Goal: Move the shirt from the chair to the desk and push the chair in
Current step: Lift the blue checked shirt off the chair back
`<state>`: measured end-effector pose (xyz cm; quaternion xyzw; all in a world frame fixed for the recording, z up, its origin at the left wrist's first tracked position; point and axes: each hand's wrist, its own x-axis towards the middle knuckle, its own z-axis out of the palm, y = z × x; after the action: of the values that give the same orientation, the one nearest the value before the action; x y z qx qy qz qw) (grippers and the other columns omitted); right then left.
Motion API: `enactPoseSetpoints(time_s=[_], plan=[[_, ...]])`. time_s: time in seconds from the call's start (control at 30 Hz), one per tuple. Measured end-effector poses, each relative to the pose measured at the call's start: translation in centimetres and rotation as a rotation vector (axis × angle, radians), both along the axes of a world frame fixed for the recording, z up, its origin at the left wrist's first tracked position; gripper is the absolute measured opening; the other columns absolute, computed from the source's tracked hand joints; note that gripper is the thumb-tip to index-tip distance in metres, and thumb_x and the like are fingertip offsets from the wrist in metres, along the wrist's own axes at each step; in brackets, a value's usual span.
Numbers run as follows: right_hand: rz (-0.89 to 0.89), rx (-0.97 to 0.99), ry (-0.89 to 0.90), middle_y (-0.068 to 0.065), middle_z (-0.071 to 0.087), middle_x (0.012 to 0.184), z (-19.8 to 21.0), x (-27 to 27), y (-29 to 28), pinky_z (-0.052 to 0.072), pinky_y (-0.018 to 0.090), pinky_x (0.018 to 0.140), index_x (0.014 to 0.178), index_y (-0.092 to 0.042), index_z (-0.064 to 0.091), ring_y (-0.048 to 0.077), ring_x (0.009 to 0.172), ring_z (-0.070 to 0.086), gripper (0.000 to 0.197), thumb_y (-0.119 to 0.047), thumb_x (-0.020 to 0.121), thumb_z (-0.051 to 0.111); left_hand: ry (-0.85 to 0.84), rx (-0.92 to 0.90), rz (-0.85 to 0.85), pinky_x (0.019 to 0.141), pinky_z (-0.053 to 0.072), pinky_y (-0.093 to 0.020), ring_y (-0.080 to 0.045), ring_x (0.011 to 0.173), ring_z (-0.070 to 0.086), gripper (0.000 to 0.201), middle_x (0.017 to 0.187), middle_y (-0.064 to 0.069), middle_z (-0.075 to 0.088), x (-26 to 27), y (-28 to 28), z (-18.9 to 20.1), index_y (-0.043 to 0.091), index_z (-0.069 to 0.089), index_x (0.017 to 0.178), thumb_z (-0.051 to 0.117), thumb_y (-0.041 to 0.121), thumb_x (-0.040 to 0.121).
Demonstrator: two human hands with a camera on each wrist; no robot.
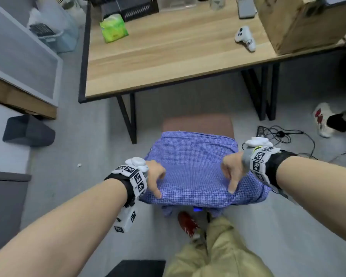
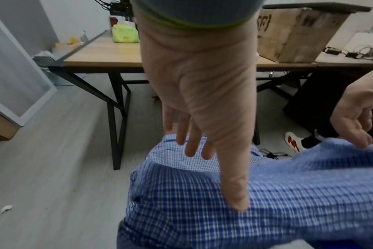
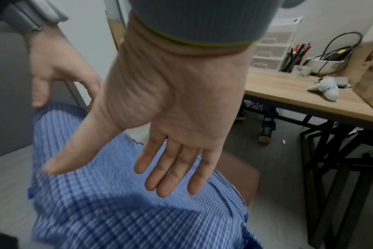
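Observation:
A blue checked shirt [image 1: 192, 166] hangs over the back of a chair, and the chair's brown seat [image 1: 198, 122] shows beyond it, just short of the wooden desk [image 1: 168, 62]. My left hand [image 1: 158, 180] rests on the shirt's left top edge, fingers straight, thumb tip pressed on the cloth [image 2: 224, 219]. My right hand [image 1: 230, 176] is on the right top edge with its fingers straight and its thumb spread over the shirt [image 3: 117, 210]. Neither hand has cloth bunched in it. The chair's back and legs are hidden under the shirt.
On the desk lie a green packet [image 1: 113, 29], a white controller [image 1: 246, 38] and a big cardboard box [image 1: 304, 23]. Black desk legs [image 1: 128, 118] flank the chair. Cables [image 1: 282, 134] and another person's shoe [image 1: 322, 120] are on the floor at right. A dark bin [image 1: 28, 130] stands at left.

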<state>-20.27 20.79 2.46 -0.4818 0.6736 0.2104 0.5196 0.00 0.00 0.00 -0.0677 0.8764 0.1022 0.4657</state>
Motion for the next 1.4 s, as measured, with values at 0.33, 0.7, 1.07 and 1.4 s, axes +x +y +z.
enactPoseSetpoints(time_s=[0.33,0.7,1.07,1.4], plan=[[0.311,0.051,0.132,0.004,0.065,0.092,-1.6,1.5,1.9,0.051,0.026,0.060,0.109,-0.015,0.074,0.020,0.085,0.055,0.025,-0.030,0.089,0.071,-0.206,0.063,-0.023,0.046,0.036,-0.018,-0.015,0.068,0.054,0.023,0.064,0.009,0.056,-1.5,1.4,-1.1,0.020,0.064,0.073,0.086,0.023,0.076],[-0.118,0.016,0.064,0.009,0.080,0.075,0.1,-5.0,-1.4,0.065,0.038,0.081,0.081,-0.009,0.065,0.015,0.058,0.074,0.007,-0.007,0.088,0.065,-0.022,-0.060,0.085,0.049,0.044,-0.017,-0.013,0.057,0.053,0.021,0.063,0.007,0.057,-2.6,-1.2,1.1,0.019,0.060,0.065,0.068,0.014,0.085],[-0.210,-0.186,0.126,0.005,0.056,0.127,-3.1,-3.6,-0.9,0.050,0.036,0.093,0.134,-0.012,0.049,0.029,0.116,0.060,0.067,-0.045,0.081,0.074,0.043,-0.157,0.237,0.067,0.043,-0.034,-0.024,0.080,0.054,0.022,0.101,-0.008,0.065,-2.8,0.2,-1.4,0.010,0.055,0.107,0.063,0.020,0.089],[-0.056,-0.004,-0.171,0.000,0.070,0.122,-3.9,1.1,-2.4,0.055,0.041,0.101,0.124,-0.018,0.067,0.024,0.110,0.067,0.067,-0.047,0.068,0.089,-0.128,0.232,0.278,0.076,0.058,-0.032,-0.010,0.071,0.061,0.046,0.085,0.007,0.071,-5.2,3.4,-1.7,0.017,0.075,0.097,0.092,0.045,0.065]])
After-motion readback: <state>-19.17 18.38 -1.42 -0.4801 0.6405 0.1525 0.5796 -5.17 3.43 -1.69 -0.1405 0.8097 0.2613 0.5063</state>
